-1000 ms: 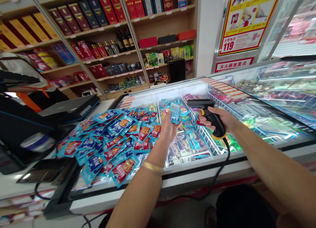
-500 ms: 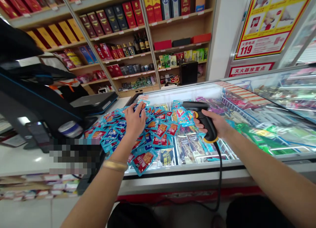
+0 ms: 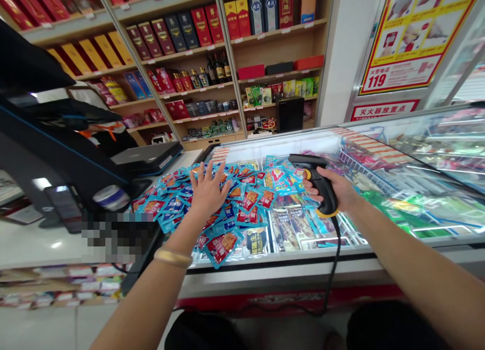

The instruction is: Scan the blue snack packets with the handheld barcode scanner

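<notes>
My left hand [image 3: 207, 192] is spread flat, palm down, over a heap of small blue-and-red snack packets [image 3: 248, 198] on the glass top of a chest freezer [image 3: 299, 263]. Whether the palm presses on them or hovers just above, I cannot tell. My right hand [image 3: 333, 188] is wrapped round the handle of a black and yellow barcode scanner [image 3: 322, 186], whose head points left. Beside the scanner's head lie several lighter blue packets [image 3: 278, 178], apart from the main heap. The scanner's cable [image 3: 335, 259] hangs down the freezer's front.
On the left stand a dark checkout terminal [image 3: 49, 148], a phone [image 3: 64, 206] and a roll of tape [image 3: 111, 197]. Shelves [image 3: 189, 52] of boxed goods and bottles rise behind. Frozen goods in wire baskets [image 3: 356, 165] show through the glass. A person [image 3: 109, 133] is partly visible behind the terminal.
The fingers of my left hand have gone from curled on the packets to spread out. My right hand has moved the scanner slightly right, away from the lighter blue packets.
</notes>
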Demonstrator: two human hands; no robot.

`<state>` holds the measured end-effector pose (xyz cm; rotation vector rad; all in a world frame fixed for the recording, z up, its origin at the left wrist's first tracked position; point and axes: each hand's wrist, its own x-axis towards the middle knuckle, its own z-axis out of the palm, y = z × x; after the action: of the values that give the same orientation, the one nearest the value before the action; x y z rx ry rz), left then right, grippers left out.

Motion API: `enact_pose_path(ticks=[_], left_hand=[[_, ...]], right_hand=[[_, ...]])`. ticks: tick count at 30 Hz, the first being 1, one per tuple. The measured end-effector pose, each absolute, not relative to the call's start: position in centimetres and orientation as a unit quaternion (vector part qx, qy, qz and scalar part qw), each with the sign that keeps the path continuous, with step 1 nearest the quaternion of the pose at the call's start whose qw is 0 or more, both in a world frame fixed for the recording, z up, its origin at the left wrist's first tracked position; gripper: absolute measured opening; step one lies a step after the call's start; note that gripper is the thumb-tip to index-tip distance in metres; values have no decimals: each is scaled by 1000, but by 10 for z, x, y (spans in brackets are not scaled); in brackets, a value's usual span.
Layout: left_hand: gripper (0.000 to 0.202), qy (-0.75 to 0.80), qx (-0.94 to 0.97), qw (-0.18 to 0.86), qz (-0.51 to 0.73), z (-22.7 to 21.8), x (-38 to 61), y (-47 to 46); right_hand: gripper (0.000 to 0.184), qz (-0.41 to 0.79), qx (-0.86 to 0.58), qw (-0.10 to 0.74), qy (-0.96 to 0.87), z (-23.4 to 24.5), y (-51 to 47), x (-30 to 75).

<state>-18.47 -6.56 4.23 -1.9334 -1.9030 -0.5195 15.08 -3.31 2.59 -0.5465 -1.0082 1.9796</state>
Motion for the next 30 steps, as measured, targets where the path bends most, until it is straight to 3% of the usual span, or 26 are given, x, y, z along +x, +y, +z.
enact_pose_path(ticks=[4, 10, 17, 22, 26, 30], left_hand=[[61, -629, -732, 159, -210, 40, -148, -60], [72, -484, -840, 5, -244, 18, -45, -36], [82, -380, -901, -107, -182, -5, 58, -8], [66, -378, -912, -95, -129, -8, 74, -1], [54, -392, -898, -87, -182, -12, 65, -9], [45, -449, -786, -253, -341, -8, 39, -15]], right_hand=[[20, 765, -237, 449, -396, 31, -33, 181], [22, 700, -273, 514, -415, 23, -33, 246], [21, 689, -274, 551, -383, 11, -35, 270], [17, 717, -272, 548, -333, 13, -36, 261], [19, 723, -273, 540, -334, 12, -35, 259], [19, 721, -276, 540, -334, 9, -33, 256]])
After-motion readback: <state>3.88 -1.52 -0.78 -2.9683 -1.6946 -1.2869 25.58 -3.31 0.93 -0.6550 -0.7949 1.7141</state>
